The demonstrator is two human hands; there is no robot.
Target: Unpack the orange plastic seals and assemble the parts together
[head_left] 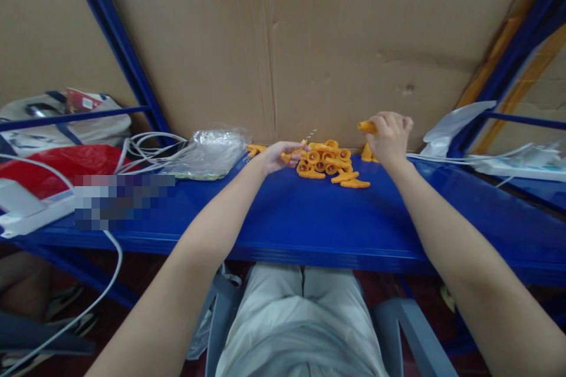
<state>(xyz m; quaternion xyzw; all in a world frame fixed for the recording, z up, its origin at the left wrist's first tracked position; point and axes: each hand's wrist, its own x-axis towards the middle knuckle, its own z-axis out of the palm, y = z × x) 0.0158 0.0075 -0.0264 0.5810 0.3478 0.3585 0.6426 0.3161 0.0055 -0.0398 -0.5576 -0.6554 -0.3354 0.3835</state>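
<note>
My left hand point(279, 156) is closed on an orange T-shaped corkscrew handle point(288, 157), and a thin metal spiral point(312, 134) sticks up to the right of it. Raised above the table on the right, my right hand point(391, 134) grips an orange plastic piece point(367, 126). Its rounded end shows at the left of the fingers; the rest is hidden. Beside my left hand lies a heap of orange cup-shaped parts point(325, 156), several with open mouths facing me. A few loose orange handles point(355, 184) lie in front of it. Below my right hand stands an orange part point(367, 154).
The blue table point(309, 218) backs onto a cardboard wall point(318, 41). Clear plastic bags point(212, 153) and more orange pieces point(255, 149) lie left of the heap. White cables point(150, 140) and a power strip point(39, 212) are further left. Another power strip point(530, 166) sits right.
</note>
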